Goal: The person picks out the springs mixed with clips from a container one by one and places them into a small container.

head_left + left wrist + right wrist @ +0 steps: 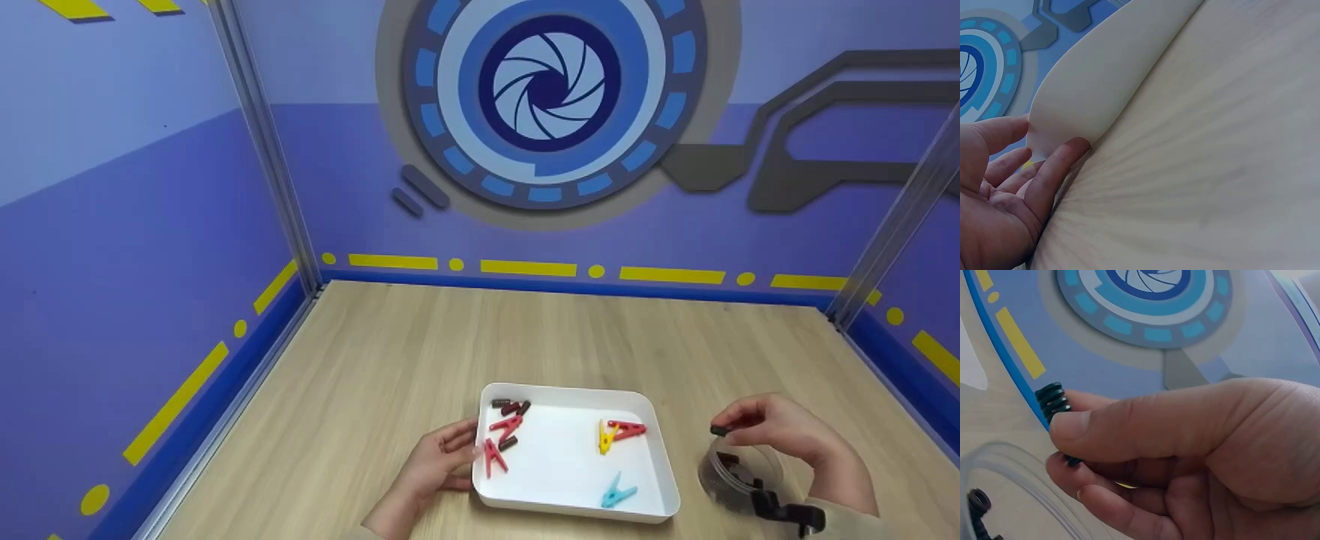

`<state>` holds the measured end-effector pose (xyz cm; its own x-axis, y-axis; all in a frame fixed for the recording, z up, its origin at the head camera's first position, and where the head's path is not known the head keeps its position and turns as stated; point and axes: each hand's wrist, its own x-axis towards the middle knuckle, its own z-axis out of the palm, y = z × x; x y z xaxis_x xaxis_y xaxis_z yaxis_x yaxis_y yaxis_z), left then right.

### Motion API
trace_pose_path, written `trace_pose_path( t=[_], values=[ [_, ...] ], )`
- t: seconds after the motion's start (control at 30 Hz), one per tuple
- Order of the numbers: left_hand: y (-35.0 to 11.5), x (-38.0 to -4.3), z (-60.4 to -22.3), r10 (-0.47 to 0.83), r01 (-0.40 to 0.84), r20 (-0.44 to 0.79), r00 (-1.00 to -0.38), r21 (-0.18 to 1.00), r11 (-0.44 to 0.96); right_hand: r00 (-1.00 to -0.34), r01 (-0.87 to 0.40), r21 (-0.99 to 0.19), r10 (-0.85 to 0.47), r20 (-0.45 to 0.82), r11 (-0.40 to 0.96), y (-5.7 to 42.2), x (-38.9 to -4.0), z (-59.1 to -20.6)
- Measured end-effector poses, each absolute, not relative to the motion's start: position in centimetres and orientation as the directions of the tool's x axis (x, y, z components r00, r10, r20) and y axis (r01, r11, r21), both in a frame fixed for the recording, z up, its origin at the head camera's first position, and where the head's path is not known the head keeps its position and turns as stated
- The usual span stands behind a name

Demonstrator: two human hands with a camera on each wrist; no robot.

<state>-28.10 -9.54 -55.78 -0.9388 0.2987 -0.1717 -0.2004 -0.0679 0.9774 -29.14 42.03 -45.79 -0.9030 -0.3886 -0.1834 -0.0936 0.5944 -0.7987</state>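
My right hand [787, 431] pinches a small dark green coil spring [1053, 400] between thumb and fingers, above a clear round tub [776, 466]. Inside that tub lie several dark springs [979, 502]. Fingers of my left hand [431, 469] rest against the outer left wall of a white tray [555, 450], one fingertip low by its bottom edge in the left wrist view. Several brown springs [508, 443] and two red clips [493, 459] sit along the tray's left side. Toward its right are a yellow clip [604, 439], another red clip [628, 429] and a light blue clip [618, 493].
A wooden tabletop [420, 337] carries the tray and tub. Blue printed panels [337, 172] enclose the back and sides, with metal posts [274, 142] at the corners. A black strap-like piece [787, 511] shows at my right wrist, overlapping the tub in the head view.
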Motion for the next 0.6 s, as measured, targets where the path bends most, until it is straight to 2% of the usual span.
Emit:
trace_pose_path(
  t=[0.6],
  values=[
    [-9.5, -28.1, -55.8, 0.294, -0.201, -0.175, -0.940, 0.978, -0.061, -0.860, -0.077, -0.855, -0.468, -0.203, 0.514, 43.9, -28.8, -46.1]
  ],
)
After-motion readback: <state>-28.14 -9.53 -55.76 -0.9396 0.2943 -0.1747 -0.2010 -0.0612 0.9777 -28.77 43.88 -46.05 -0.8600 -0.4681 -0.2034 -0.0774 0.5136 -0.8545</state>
